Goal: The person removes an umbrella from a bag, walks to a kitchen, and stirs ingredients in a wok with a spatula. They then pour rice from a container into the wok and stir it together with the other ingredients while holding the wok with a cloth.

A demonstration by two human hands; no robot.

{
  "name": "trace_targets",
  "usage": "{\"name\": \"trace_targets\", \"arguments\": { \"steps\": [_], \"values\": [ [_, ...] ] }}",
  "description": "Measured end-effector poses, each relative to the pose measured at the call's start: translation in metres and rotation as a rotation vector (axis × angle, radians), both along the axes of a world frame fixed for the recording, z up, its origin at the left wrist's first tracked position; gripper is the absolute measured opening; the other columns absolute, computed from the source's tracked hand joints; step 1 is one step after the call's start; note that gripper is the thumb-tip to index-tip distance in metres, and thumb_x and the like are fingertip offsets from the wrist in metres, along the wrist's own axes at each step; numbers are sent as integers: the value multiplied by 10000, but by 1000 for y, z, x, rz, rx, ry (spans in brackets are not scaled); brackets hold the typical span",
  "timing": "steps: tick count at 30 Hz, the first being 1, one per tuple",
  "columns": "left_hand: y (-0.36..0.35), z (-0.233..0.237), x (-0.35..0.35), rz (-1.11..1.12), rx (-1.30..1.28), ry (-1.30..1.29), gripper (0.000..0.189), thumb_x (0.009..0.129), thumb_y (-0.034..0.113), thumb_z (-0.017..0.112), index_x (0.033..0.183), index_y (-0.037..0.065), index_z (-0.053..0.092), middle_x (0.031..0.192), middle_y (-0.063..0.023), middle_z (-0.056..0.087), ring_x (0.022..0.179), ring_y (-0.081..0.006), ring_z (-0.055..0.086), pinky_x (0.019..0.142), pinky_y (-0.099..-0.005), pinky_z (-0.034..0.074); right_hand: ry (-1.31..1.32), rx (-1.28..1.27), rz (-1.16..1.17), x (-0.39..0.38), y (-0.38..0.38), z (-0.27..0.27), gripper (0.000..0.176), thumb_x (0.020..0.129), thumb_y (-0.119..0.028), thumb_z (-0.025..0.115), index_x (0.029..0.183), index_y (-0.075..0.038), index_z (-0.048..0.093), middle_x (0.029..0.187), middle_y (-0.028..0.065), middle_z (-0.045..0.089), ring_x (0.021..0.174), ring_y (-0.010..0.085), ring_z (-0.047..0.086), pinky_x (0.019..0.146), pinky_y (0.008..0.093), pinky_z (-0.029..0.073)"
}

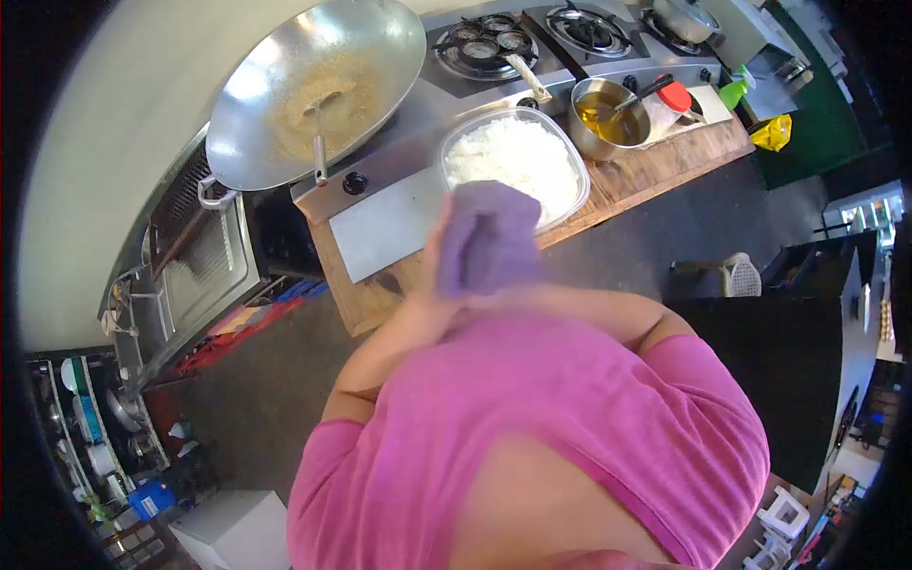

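Observation:
A purple cloth (489,233) hangs bunched in front of my chest, blurred by motion. Along its left side is my left hand (438,271), closed on the fabric. My right hand (489,300) meets the lower end of the cloth, its fingers smeared and partly hidden. Just beyond the cloth, a clear plastic tub (581,180) holds white cooked rice (513,157), and the cloth covers part of its near edge in this view. Left of the tub, a white cutting board (380,233) lies on the wooden counter (617,195).
At the back left sits a large wok (237,123) with a ladle (320,157) resting inside. A saucepan (594,142) of yellow oil stands right of the tub, beside a red-lidded jar (673,100). Gas burners (484,46) line the back. A black cabinet (760,380) stands at right.

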State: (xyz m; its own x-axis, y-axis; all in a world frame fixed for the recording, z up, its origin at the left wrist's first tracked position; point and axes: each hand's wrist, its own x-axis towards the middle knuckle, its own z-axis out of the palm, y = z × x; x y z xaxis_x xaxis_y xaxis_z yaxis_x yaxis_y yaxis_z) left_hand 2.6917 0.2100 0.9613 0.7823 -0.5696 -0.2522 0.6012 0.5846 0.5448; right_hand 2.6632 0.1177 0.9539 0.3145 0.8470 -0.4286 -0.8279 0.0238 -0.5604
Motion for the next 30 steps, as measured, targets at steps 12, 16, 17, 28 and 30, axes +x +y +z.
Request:
{"name": "trace_targets", "arguments": {
  "steps": [12,16,17,28,30],
  "values": [
    [201,-32,-32,545,-143,-54,430,976,403,436,1251,82,508,1200,-85,575,1099,-220,554,938,-365,459,-357,-212,-158,-1,-8,8,283,947,-206,548,1189,-69,597,828,41,649,675,89,603,575,217,468],
    [260,-25,-28,615,-167,-116,411,972,355,443,1269,78,499,1238,-90,562,1134,-236,540,967,-383,444,-363,-388,-433,-1,21,-17,277,949,-203,541,1175,-57,606,791,21,623,680,84,595,583,221,469],
    [272,-24,-26,627,-170,-122,407,971,343,445,1274,77,497,1247,-91,559,1143,-239,536,975,-388,440,-463,-482,-497,0,28,-21,258,942,-191,543,1145,-53,621,807,38,636,679,101,601,585,232,470],
    [352,-32,-17,667,-458,-103,449,987,351,378,1335,78,451,1376,-92,484,1292,-265,430,1125,-445,295,-1430,-850,-896,44,110,-1,214,830,-17,617,1034,-65,662,902,105,642,679,186,616,549,275,474],
    [364,-47,-17,669,-497,-103,448,986,351,378,1332,77,455,1372,-87,488,1290,-267,431,1125,-445,297,-1473,-831,-900,50,118,15,247,816,-8,628,1054,-69,655,924,105,626,678,182,615,548,271,476]
  ]
}}
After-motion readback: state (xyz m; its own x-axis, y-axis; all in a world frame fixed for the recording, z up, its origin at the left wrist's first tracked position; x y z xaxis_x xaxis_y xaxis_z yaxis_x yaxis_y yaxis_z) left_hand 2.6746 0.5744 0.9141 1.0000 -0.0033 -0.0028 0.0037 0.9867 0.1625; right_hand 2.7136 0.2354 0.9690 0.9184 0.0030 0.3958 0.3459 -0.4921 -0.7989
